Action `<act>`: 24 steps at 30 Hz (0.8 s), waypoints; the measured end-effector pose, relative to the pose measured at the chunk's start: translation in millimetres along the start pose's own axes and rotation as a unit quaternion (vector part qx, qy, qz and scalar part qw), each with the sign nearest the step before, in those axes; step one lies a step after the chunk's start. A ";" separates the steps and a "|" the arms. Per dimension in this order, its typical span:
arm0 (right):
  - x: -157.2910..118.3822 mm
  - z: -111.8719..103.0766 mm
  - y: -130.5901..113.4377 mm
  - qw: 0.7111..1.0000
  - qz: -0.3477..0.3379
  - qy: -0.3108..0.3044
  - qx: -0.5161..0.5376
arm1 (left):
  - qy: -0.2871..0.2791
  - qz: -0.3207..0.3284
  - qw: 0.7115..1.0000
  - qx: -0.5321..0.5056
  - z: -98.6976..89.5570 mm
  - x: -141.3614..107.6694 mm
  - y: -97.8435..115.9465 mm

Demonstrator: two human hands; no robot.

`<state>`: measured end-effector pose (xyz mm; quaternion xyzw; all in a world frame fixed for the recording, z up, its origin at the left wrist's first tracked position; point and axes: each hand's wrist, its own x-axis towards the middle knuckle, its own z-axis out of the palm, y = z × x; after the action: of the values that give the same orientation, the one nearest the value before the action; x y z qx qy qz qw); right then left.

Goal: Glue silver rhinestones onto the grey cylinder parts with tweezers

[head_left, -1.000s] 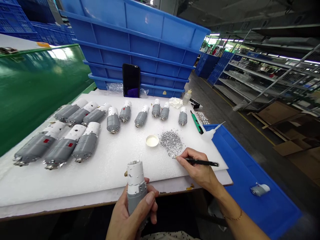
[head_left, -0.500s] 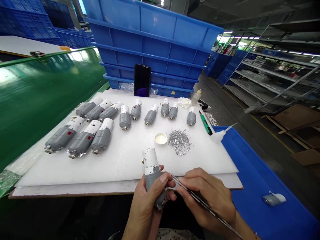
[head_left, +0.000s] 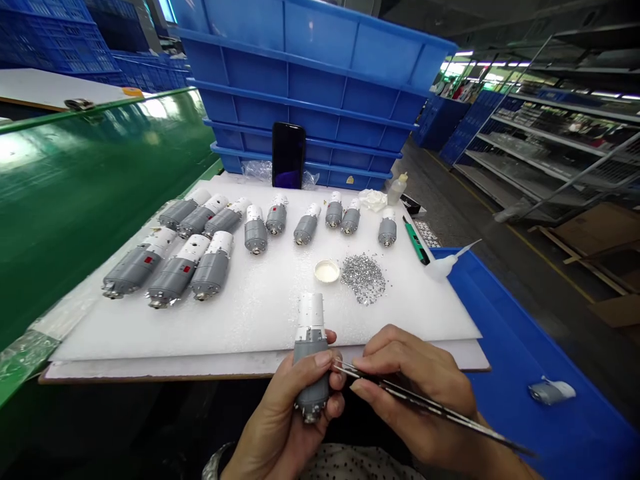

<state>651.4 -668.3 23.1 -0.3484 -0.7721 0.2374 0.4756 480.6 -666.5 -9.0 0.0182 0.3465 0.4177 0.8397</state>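
Left hand [head_left: 285,413] wrapped round upright motor [head_left: 311,353], white cap up, grey body, held just above front edge of white foam sheet [head_left: 260,327]. Right hand [head_left: 415,387] pinching long tweezers [head_left: 430,400], tip just beside motor. Ahead on foam: heap of silver rhinestones [head_left: 363,279], small dish of white paste [head_left: 327,271] beside it, rows of similar motors [head_left: 210,270].

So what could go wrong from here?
The tweezers in the right hand are close to the motor in the left hand, so a slip could scratch its white cover. The open dish sits beside the loose pile of silver beads; a knock could mix them.
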 end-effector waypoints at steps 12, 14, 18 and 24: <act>1.9 -9.6 1.7 0.990 0.078 -0.073 0.091 | -0.064 -0.003 0.995 0.080 -1.4 -3.1 7.6; 3.3 -9.0 2.1 0.989 0.086 -0.072 0.091 | -0.062 0.001 0.994 0.084 -1.6 -2.7 7.6; 4.2 -7.8 4.1 0.988 0.096 -0.072 0.097 | -0.068 0.004 0.993 0.094 -2.4 -1.6 7.1; 2.2 -6.1 7.1 0.984 0.126 -0.064 0.113 | -0.052 0.008 0.994 0.097 -4.0 -2.0 7.2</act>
<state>658.4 -661.8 22.1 -0.3713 -0.7190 0.4027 0.4277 472.4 -664.3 -8.6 0.1242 0.3412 0.3873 0.8474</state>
